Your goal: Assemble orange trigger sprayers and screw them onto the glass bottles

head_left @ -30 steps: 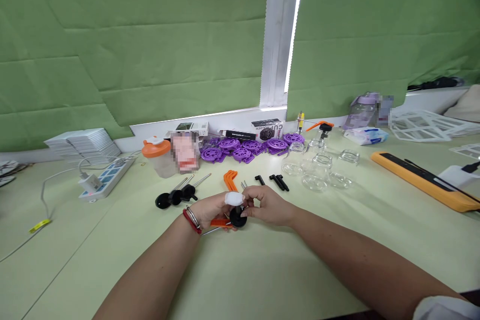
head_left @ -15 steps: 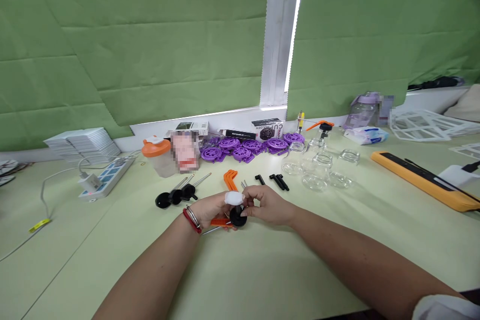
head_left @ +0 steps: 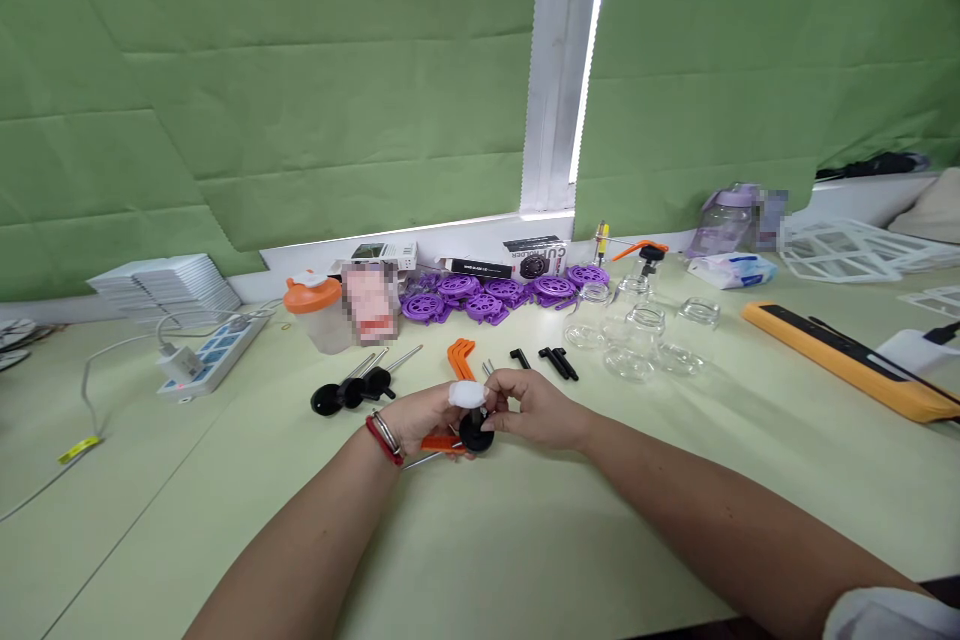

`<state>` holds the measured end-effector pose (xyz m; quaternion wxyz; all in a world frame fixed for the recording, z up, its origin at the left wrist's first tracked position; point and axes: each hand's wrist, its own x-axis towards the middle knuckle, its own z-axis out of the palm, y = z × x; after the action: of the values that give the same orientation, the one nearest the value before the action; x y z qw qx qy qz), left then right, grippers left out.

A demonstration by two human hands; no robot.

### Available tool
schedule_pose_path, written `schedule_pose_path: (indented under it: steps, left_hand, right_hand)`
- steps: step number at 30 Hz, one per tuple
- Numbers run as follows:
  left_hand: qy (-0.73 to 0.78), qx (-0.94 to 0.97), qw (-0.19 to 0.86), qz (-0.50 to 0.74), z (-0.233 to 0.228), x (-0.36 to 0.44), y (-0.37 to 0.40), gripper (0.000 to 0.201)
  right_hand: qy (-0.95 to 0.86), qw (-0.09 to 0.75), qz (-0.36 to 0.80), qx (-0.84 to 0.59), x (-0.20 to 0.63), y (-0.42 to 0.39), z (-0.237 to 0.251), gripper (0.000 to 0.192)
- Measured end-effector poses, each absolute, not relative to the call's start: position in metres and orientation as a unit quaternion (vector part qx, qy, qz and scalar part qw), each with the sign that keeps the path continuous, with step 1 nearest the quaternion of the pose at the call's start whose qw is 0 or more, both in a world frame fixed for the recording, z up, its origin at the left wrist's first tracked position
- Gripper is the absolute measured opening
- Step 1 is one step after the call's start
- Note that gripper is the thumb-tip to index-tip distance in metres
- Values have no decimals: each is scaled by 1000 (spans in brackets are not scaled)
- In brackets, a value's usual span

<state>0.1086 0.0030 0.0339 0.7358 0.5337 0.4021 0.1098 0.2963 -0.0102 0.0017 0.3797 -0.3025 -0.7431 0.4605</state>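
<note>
My left hand (head_left: 426, 418) is closed around a black round part (head_left: 475, 434) with an orange arm (head_left: 441, 444) and a thin metal rod (head_left: 421, 461) reaching out to the left. A white wrapping (head_left: 468, 395) sits at the tip of what looks like my left thumb. With thumb and fingers bent together, my right hand (head_left: 531, 408) grips the black part at its upper right side. What lies between the right fingertips is mostly hidden. Just beyond my hands are several orange arms (head_left: 460, 358), black pegs (head_left: 559, 363) and black caps with metal rods (head_left: 352, 391).
Purple spoked discs (head_left: 486, 306) lie along the back, with glass jars (head_left: 645, 320) to their right. At left stand an orange-lidded shaker (head_left: 315, 310) and a power strip (head_left: 214, 360). An orange and black long case (head_left: 840, 360) lies at right.
</note>
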Motion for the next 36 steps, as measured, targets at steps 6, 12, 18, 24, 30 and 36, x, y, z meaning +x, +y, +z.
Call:
schedule_pose_path:
  steps: [6, 12, 18, 24, 30, 36]
  left_hand:
    - [395, 537, 737, 112, 34, 109, 3, 47]
    - [396, 535, 738, 114, 33, 108, 3, 46]
    - [385, 536, 743, 115, 32, 108, 4, 45]
    - [376, 535, 748, 118, 31, 108, 4, 45]
    - [372, 537, 748, 117, 30, 107, 5, 44]
    - [378, 536, 746, 114, 31, 107, 4, 47]
  right_hand:
    - [-741, 379, 461, -307, 296, -10, 0, 17]
    - [-743, 378, 465, -299, 296, -9, 0, 15]
    - [-740, 379, 468, -299, 296, -10, 0, 16]
    - [-741, 379, 467, -299, 296, -11, 1, 15]
    - [-740, 380, 466, -303, 296, -10, -1, 15]
    - [-742, 381, 459, -306, 296, -10, -1, 16]
